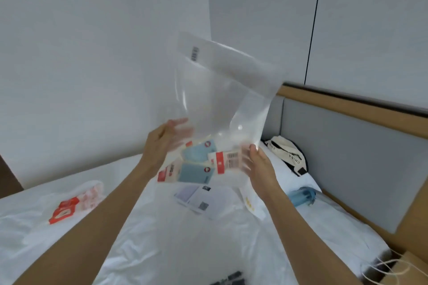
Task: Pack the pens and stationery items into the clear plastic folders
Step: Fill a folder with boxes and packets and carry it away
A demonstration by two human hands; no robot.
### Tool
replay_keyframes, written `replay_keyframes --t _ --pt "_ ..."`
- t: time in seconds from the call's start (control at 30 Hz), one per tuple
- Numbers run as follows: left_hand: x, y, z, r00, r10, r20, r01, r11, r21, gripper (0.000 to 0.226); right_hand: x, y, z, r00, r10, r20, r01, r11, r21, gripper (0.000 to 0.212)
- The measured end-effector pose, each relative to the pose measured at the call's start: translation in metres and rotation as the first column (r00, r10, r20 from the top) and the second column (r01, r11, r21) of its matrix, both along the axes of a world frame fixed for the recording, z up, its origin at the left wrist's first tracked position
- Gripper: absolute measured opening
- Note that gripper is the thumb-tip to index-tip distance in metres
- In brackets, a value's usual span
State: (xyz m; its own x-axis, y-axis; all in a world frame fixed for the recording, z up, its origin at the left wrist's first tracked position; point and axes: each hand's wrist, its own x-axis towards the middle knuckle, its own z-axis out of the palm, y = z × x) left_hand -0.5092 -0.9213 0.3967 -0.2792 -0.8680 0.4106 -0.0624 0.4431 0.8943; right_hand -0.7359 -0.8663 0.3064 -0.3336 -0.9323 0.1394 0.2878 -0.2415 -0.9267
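- Clear plastic folder (222, 90) is held up at frame centre, above the bed (162, 238); its flap end with the barcode points to the top of the frame.
- Carded stationery packs (199, 164) sit bunched at the folder's low end, between the hands.
- Left hand (166, 139) supports the folder's left edge with fingers mostly straight, blurred; whether it pinches, cannot tell.
- Right hand (257, 164) grasps the lower right corner, thumb on the front.
- To do it well: keep the closed end lowest and shake the packs flat so they stack rather than jam.
- More items wait on the bed: a red pack (67, 208) at lower left, a booklet (196, 199) at centre.
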Motion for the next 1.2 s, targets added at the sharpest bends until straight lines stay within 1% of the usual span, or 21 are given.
replay_keyframes --t 0.07,0.17,0.2,0.27,0.33,0.4,0.47,0.5,0.57,0.67,0.77,0.83,0.87,0.93,1.03,1.1,1.17,1.2 --pt "0.004 0.000 0.004 0.997 -0.019 -0.074 0.019 1.000 0.001 0.036 -0.009 -0.002 0.012 1.000 0.002 -0.028 -0.004 0.999 -0.048 0.032" --pt "0.002 0.001 0.017 0.989 -0.031 -0.141 0.029 0.999 -0.015 0.040 -0.018 -0.003 0.027 1.000 -0.015 0.007 0.016 0.992 -0.122 0.031" --pt "-0.003 -0.001 0.018 0.990 -0.035 -0.137 0.034 0.999 -0.012 0.038 -0.017 -0.006 0.033 1.000 -0.019 0.008 0.020 0.994 -0.112 0.028" --pt "-0.011 -0.002 0.007 0.994 -0.011 -0.111 0.015 0.999 0.034 0.033 -0.015 -0.008 0.026 0.999 -0.037 0.006 0.037 0.998 -0.043 0.027" --pt "-0.017 -0.006 0.008 0.998 0.028 -0.059 -0.028 1.000 0.009 0.033 -0.018 -0.013 0.026 0.998 -0.054 -0.014 0.054 0.998 -0.033 0.029" --pt "-0.018 -0.002 0.012 0.998 0.023 -0.054 -0.023 1.000 -0.001 0.033 -0.023 -0.004 0.032 0.999 -0.037 -0.010 0.037 0.999 -0.036 0.028" --pt "-0.018 0.002 0.018 0.993 -0.052 -0.108 0.049 0.998 -0.034 0.035 -0.032 0.003 0.035 0.999 -0.028 0.022 0.030 0.995 -0.090 0.026" --pt "-0.018 0.005 0.022 0.987 -0.074 -0.145 0.068 0.997 -0.046 0.038 -0.034 0.007 0.040 0.998 -0.054 0.041 0.059 0.990 -0.126 0.025" --pt "-0.023 0.003 0.025 0.980 -0.081 -0.180 0.070 0.995 -0.066 0.040 -0.036 0.008 0.049 0.995 -0.102 0.014 0.103 0.982 -0.161 0.024" --pt "-0.029 0.001 0.014 0.985 -0.045 -0.167 0.047 0.999 0.006 0.037 -0.034 0.006 0.041 0.990 -0.132 -0.051 0.127 0.986 -0.106 0.020" --pt "-0.033 -0.003 0.013 0.990 -0.039 -0.137 0.040 0.999 0.002 0.037 -0.043 0.006 0.049 0.988 -0.128 -0.091 0.120 0.989 -0.086 0.021" --pt "-0.032 0.001 0.021 0.987 -0.055 -0.149 0.053 0.998 -0.014 0.037 -0.052 0.010 0.051 0.989 -0.118 -0.091 0.105 0.985 -0.138 0.022" --pt "-0.033 0.003 0.027 0.982 -0.067 -0.178 0.067 0.998 -0.011 0.038 -0.054 0.012 0.056 0.990 -0.115 -0.076 0.101 0.980 -0.173 0.025" --pt "-0.038 0.003 0.034 0.975 -0.075 -0.209 0.071 0.997 -0.027 0.039 -0.053 0.013 0.063 0.987 -0.141 -0.075 0.122 0.968 -0.220 0.028" --pt "-0.045 0.002 0.026 0.982 -0.037 -0.184 0.040 0.999 0.017 0.036 -0.052 0.009 0.054 0.971 -0.199 -0.130 0.177 0.970 -0.165 0.024" --pt "-0.049 0.000 0.025 0.982 -0.034 -0.188 0.041 0.999 0.033 0.039 -0.053 0.008 0.058 0.971 -0.186 -0.152 0.165 0.976 -0.142 0.032" --pt "-0.048 0.003 0.025 0.981 -0.056 -0.184 0.058 0.998 0.005 0.040 -0.059 0.015 0.063 0.964 -0.204 -0.171 0.178 0.972 -0.156 0.053" --pt "-0.049 0.004 0.026 0.976 -0.075 -0.204 0.072 0.997 -0.021 0.039 -0.062 0.019 0.066 0.963 -0.210 -0.168 0.178 0.965 -0.191 0.057"
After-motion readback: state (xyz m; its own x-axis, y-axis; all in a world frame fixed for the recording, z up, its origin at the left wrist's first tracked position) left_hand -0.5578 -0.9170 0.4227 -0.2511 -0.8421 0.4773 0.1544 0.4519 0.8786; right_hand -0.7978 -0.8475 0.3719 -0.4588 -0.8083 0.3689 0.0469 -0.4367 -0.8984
